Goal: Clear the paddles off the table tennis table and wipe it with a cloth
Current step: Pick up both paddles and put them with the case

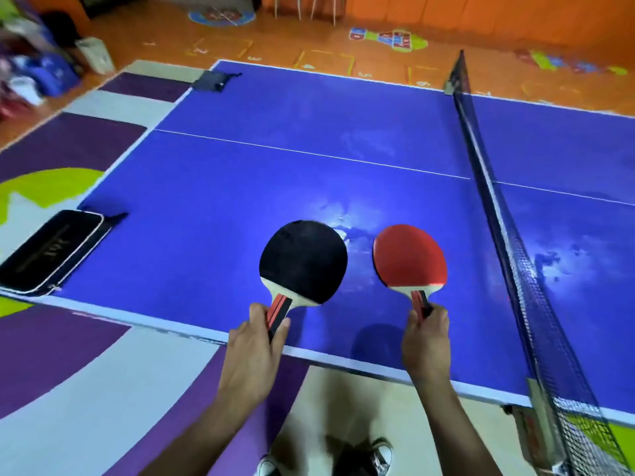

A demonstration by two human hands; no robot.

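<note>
Blue table (pixel 206 207) at mid-frame, two paddles raised above it — left hand (pixel 252 352) clamped on the black paddle (pixel 304 262), right hand (pixel 426 341) on the red paddle (pixel 410 257), apparently bound for the case (pixel 51 250) at left; the cloth (pixel 214 80) waits upper left.

Views: one, a wide-angle camera worn on the head.
Position: stood above the near long edge of the table (pixel 240 187), with the net (pixel 498 214) down the right of the frame.
Direction: faced forward and down across the table.
Nearness: close; the left hand (pixel 254 352), right hand (pixel 426 341), black paddle (pixel 302 262) and red paddle (pixel 410 257) filled the lower centre.
Bottom edge: showed the person's shoes (pixel 378 451).
</note>
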